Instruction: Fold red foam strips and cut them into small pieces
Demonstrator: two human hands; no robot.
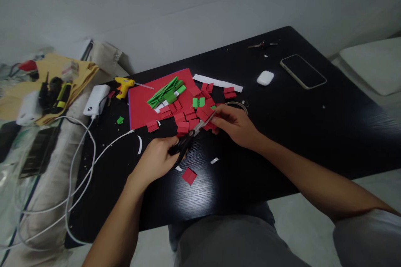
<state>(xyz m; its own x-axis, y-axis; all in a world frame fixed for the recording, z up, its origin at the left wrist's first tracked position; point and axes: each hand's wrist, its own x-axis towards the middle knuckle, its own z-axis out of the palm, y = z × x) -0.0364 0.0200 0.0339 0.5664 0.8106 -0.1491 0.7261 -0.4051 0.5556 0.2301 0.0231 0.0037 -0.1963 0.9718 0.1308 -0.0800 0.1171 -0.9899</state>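
My left hand [156, 156] is closed round the black handles of a pair of scissors [191, 132], whose blades point right and away from me. At the blade tips my right hand [234, 123] pinches a red folded paper piece [205, 112]. Just beyond, several red paper pieces [183, 128] lie in a loose pile, with a small green folded piece [198, 102] among them. A banded green paper bundle [166, 94] rests on a red sheet [138, 110]. Nearer me are a single red paper square [189, 176] and a white scrap [214, 161].
To the left stand a yellow glue gun [124, 87] and a white power bank [96, 100] with white cables [90, 167]. A white paper strip [219, 83] lies behind the pile. On the right are an earbud case [265, 78], a phone [303, 71] and keys [262, 44].
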